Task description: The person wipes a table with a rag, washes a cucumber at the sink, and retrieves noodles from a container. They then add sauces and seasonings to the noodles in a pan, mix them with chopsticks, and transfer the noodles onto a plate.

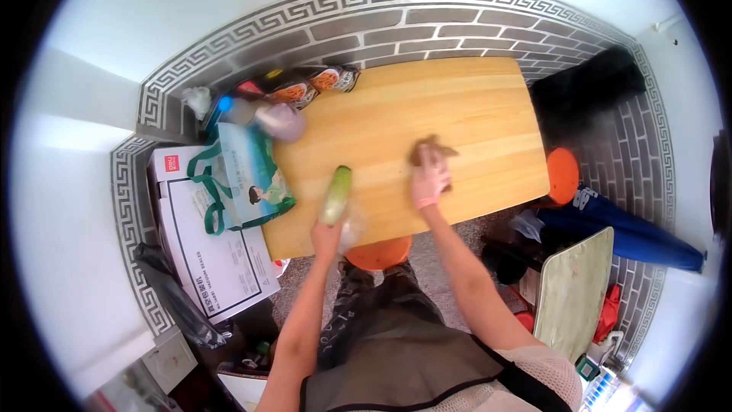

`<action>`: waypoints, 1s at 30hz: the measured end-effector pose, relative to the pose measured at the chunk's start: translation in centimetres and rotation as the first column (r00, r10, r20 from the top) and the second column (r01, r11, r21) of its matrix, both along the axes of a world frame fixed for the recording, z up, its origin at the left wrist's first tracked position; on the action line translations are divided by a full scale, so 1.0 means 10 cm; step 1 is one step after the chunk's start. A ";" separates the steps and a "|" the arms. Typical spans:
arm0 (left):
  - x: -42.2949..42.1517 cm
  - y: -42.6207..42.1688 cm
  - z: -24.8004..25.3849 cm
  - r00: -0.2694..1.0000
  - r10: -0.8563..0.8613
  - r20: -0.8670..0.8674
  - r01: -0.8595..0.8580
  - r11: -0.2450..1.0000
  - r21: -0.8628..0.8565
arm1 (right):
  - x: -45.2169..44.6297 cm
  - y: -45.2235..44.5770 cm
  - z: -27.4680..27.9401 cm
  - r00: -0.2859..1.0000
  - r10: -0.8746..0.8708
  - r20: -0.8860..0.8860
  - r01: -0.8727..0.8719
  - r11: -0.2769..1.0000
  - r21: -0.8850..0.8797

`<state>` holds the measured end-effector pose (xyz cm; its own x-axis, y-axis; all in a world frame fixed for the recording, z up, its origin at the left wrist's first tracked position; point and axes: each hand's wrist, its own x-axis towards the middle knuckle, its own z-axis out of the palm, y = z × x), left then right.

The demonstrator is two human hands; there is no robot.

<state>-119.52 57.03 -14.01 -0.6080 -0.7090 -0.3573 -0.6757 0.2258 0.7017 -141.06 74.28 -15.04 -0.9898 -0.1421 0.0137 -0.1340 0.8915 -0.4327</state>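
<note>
Through the head view I am seeing my left grip grasping the lower end of a long green vegetable, which is pointing away from me over the near edge of the wooden desk and is looking paler toward my fingers. Some clear plastic is hanging just to the right of that grip. My right grip is reaching farther over the desk, its fingers lying over a brown item; both are blurring, so I cannot tell whether it is clenching the item or only touching it. To the left of my left grip, a green-handled shopping bag is standing near a white carton. Beyond that grip, a pale purple bundle is resting near dark food packets by the wall. An orange stool is showing below the desk edge, between my two grips and nearer to my body.
</note>
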 end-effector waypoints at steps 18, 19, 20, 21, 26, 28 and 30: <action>-0.23 -0.26 0.00 0.964 -0.205 0.167 0.252 0.905 -0.342 | -0.07 0.88 -0.14 0.978 -0.124 -0.169 0.151 0.975 0.163; -0.26 -0.26 -0.05 0.981 -0.159 0.115 0.186 0.938 -0.293 | -0.12 0.76 -0.16 0.926 -0.354 -0.133 0.373 0.914 0.161; -0.25 -0.26 -0.09 0.981 -0.160 0.112 0.186 0.940 -0.286 | -0.13 0.61 -0.21 0.942 -0.298 -0.154 0.311 0.948 0.072; -0.18 -0.27 -0.11 0.994 -0.084 0.071 0.094 0.985 -0.142 | -0.05 0.33 -0.21 0.954 -0.243 -0.175 0.244 0.970 -0.014; 0.56 -0.16 0.35 0.979 0.198 0.050 -0.201 0.978 0.058 | 0.95 -1.30 0.34 0.836 0.455 -0.307 -0.470 0.882 0.027; 0.94 -0.13 0.37 0.959 0.283 -0.015 -0.283 0.958 0.039 | 1.47 -1.46 0.00 0.690 0.698 -0.193 -0.723 0.676 -0.141; 1.06 -0.09 0.61 0.943 0.330 -0.030 -0.324 0.937 0.129 | 1.77 -1.32 -0.19 0.399 0.875 -0.273 -0.916 0.392 -0.083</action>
<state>-108.89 56.10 -7.93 -0.3691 -0.8252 -0.4276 -0.6612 -0.0901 0.7448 -123.32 61.11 -16.94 -0.2647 -0.9180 0.2952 -0.8853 0.1100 -0.4518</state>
